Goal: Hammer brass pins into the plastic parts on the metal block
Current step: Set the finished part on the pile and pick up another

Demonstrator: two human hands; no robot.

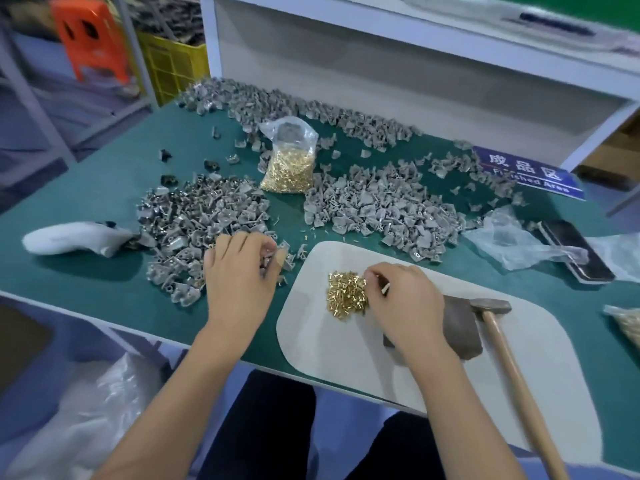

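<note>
right hand (403, 299) at brass pins (346, 295), hammer (502, 337) beside

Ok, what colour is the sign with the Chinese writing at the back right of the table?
The sign is blue with white lettering, seen in the head view.

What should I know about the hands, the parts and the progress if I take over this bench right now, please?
Left hand: fingers pinching a grey plastic part at the edge of the left pile.
Right hand: fingers picking at the loose brass pins on the white mat.
Metal block sits behind the right hand; hammer lies beside it, unheld.
Bagged pins stand mid-table.
Nothing visible on the block; how many parts are finished is unclear.
</note>
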